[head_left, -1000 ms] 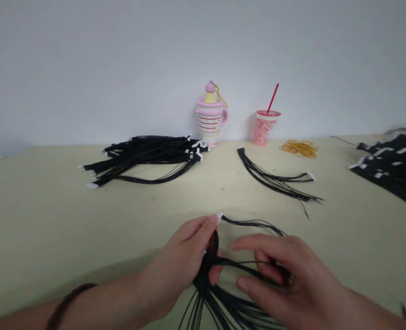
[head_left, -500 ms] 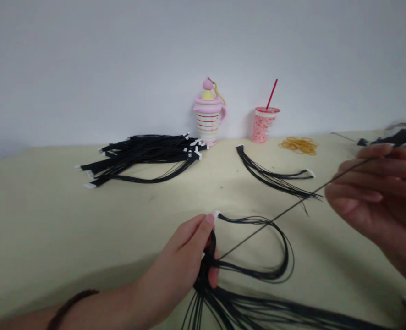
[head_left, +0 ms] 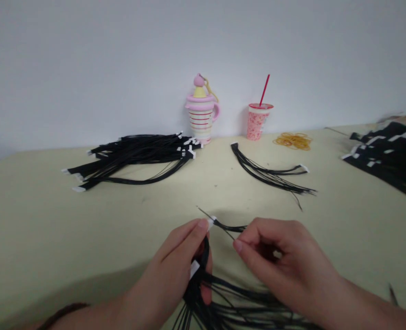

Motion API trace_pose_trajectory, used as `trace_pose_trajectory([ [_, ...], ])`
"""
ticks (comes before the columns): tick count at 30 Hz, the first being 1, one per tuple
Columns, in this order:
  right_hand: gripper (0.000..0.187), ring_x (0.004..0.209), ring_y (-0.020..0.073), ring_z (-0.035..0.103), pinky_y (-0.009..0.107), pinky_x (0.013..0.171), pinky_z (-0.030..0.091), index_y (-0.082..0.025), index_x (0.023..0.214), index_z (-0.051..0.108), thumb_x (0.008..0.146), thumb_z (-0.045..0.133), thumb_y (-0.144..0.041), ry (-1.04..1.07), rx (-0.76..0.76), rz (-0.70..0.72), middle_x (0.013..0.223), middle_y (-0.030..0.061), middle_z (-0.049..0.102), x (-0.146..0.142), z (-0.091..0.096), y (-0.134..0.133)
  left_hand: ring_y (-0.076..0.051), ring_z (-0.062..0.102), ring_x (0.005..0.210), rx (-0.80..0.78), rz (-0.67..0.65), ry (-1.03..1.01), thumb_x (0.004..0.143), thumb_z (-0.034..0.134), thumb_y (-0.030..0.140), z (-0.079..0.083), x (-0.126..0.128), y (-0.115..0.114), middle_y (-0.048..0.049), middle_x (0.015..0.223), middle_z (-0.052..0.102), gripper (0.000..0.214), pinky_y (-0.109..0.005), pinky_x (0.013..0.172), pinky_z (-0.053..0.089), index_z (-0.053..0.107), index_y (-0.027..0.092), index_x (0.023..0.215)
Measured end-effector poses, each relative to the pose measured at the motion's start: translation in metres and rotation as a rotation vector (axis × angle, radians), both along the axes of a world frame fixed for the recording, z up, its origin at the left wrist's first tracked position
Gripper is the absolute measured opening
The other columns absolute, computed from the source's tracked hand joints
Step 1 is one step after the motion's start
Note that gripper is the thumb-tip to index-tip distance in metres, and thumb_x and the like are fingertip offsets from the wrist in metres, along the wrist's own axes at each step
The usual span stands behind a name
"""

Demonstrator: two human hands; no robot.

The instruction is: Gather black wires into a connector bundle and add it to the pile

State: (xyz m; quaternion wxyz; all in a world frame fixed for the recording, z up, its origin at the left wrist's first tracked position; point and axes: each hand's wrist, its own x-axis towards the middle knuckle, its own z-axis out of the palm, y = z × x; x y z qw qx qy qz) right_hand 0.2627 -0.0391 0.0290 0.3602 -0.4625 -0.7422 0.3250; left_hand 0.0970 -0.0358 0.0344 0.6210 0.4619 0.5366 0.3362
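Observation:
My left hand (head_left: 175, 275) is closed around a bunch of thin black wires (head_left: 223, 307) near the table's front edge, with a small white connector (head_left: 212, 222) peeking out at its fingertips. My right hand (head_left: 285, 268) pinches a single black wire (head_left: 216, 224) just to the right of the left hand's fingertips; the wire's free end points up and left. The rest of the bunch fans out below both hands toward the frame's bottom.
On the pale green table (head_left: 52, 229) lie a large pile of black wires with white ends (head_left: 130, 156) at back left, a smaller loose bundle (head_left: 268, 172) in the middle, and more black bundles (head_left: 388, 156) at right. A pink striped mug (head_left: 200, 114), a cup with a red straw (head_left: 258, 120) and rubber bands (head_left: 292, 140) stand by the wall.
My right hand drew one wire far out to the right, then came back next to the left hand, pinching that wire. The left hand kept its grip on the bunch.

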Motion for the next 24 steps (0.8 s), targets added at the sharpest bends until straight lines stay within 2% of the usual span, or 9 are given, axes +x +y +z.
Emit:
trace_pose_trajectory([
  [3,0.015,0.045,0.0045,0.042,0.014,0.041,0.03,-0.015,0.059,0.052,0.069,0.05,-0.005,-0.023,0.095,-0.002,0.051,-0.0056,0.048,-0.007,-0.008,-0.004,-0.01,0.044,0.034,-0.015,0.004,-0.019,0.084,0.04,0.039,-0.001,0.0,-0.001,0.005,0.044,0.046,0.035,-0.019,0.038,0.036,0.046,0.018,0.057],
  [8,0.013,0.041,0.0042,0.039,0.014,0.04,0.029,-0.015,0.054,0.048,0.064,0.05,-0.006,-0.022,0.182,-0.045,0.047,-0.0056,0.046,-0.002,-0.008,-0.007,-0.01,0.044,0.034,-0.003,0.015,-0.036,0.084,0.04,0.037,0.001,0.002,-0.001,0.0051,0.045,0.046,0.034,-0.018,0.038,0.037,0.046,0.018,0.056],
  [14,0.013,0.037,0.0048,0.039,0.013,0.036,0.029,-0.016,0.053,0.047,0.062,0.048,-0.007,-0.062,0.16,-0.041,0.044,-0.0046,0.046,0.003,-0.004,-0.012,-0.01,0.044,0.036,-0.017,0.034,0.036,0.086,0.036,0.041,-0.002,0.0,0.001,0.0034,0.045,0.046,0.043,-0.018,0.039,0.035,0.046,0.017,0.052],
  [19,0.013,0.037,0.0049,0.039,0.013,0.035,0.029,-0.016,0.052,0.047,0.061,0.048,-0.007,-0.061,0.149,-0.052,0.044,-0.0045,0.046,0.005,-0.006,-0.011,-0.01,0.044,0.036,-0.031,0.047,0.013,0.084,0.039,0.044,-0.002,-0.001,0.003,0.0032,0.047,0.047,0.042,-0.018,0.037,0.034,0.047,0.017,0.053],
  [24,0.014,0.036,0.004,0.037,0.012,0.034,0.028,-0.015,0.05,0.047,0.063,0.047,-0.008,-0.052,0.15,-0.06,0.042,-0.0047,0.045,0.005,-0.005,-0.009,-0.009,0.042,0.033,-0.025,0.049,-0.034,0.085,0.038,0.039,0.002,0.002,0.004,0.0039,0.041,0.044,0.041,-0.017,0.035,0.034,0.045,0.018,0.051],
])
